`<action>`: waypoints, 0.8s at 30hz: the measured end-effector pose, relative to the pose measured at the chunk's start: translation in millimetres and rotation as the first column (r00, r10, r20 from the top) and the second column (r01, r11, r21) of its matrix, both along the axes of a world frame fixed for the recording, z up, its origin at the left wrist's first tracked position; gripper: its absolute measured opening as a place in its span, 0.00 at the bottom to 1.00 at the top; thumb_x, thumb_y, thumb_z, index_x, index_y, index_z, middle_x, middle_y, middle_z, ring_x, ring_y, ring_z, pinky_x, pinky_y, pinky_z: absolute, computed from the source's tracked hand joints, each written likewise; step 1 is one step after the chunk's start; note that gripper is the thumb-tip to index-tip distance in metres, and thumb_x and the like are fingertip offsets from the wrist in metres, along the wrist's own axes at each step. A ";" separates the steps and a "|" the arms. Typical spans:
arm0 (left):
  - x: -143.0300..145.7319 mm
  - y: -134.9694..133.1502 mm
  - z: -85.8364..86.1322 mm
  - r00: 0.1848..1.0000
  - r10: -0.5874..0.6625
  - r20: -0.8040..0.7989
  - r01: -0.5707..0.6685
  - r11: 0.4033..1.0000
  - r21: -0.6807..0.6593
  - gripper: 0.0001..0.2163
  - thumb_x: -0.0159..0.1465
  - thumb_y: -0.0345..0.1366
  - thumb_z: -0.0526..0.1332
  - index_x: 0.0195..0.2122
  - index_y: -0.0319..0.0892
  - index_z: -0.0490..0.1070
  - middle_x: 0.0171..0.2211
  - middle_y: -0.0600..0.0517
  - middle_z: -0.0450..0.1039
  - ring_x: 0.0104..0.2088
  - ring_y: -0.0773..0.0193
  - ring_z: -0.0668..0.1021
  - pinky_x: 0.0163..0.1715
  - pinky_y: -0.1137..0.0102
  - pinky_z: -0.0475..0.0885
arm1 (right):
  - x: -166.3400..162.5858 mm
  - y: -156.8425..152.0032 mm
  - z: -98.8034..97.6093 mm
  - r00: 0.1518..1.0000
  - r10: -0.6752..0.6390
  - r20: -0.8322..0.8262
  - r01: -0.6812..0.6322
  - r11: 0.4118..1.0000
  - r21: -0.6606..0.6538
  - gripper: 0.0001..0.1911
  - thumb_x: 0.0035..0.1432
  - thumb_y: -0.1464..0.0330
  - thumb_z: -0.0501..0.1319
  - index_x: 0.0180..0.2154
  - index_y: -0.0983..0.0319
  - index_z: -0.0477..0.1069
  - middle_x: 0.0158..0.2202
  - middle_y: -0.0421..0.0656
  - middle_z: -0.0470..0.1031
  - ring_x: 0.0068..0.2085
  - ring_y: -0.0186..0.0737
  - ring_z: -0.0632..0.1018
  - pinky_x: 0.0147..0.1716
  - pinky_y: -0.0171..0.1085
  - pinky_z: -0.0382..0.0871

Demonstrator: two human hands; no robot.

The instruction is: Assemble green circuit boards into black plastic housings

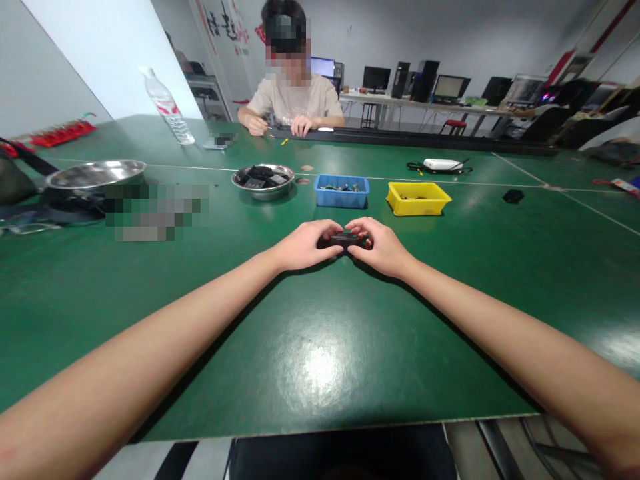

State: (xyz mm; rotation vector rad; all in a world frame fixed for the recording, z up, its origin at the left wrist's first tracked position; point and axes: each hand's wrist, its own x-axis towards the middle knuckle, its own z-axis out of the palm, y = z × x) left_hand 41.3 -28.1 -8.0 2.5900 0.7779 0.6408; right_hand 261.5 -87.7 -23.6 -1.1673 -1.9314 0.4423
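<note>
Both my hands meet over the green table, gripping one small black part between them. My left hand curls its fingers around the part's left end. My right hand closes on the right end, fingertips on top. The part is mostly hidden by the fingers. Just beyond the hands stand a blue bin and a yellow bin, both holding small pieces.
A steel bowl with black parts sits left of the blue bin. A larger steel bowl is at far left, a plastic bottle behind it. A person works across the table. A white device lies at back right.
</note>
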 end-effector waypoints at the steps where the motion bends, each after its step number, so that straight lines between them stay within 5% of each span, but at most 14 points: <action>1: 0.2 0.3 0.0 1.000 -0.004 -0.007 0.004 1.000 0.008 0.20 0.64 0.51 0.62 0.49 0.40 0.74 0.38 0.48 0.78 0.38 0.57 0.79 0.41 0.65 0.71 | -0.2 0.1 0.1 1.000 0.002 0.005 -0.002 1.000 -0.002 0.18 0.52 0.70 0.68 0.47 0.58 0.75 0.43 0.45 0.79 0.43 0.44 0.80 0.44 0.42 0.74; 24: 0.5 -1.6 1.1 1.000 0.001 0.016 -0.002 0.999 0.036 0.20 0.68 0.52 0.55 0.42 0.39 0.75 0.35 0.47 0.78 0.34 0.58 0.78 0.38 0.66 0.70 | -3.1 1.6 3.5 0.991 -0.064 0.119 0.068 0.997 -0.027 0.08 0.62 0.68 0.65 0.42 0.62 0.81 0.40 0.46 0.82 0.40 0.42 0.79 0.44 0.41 0.71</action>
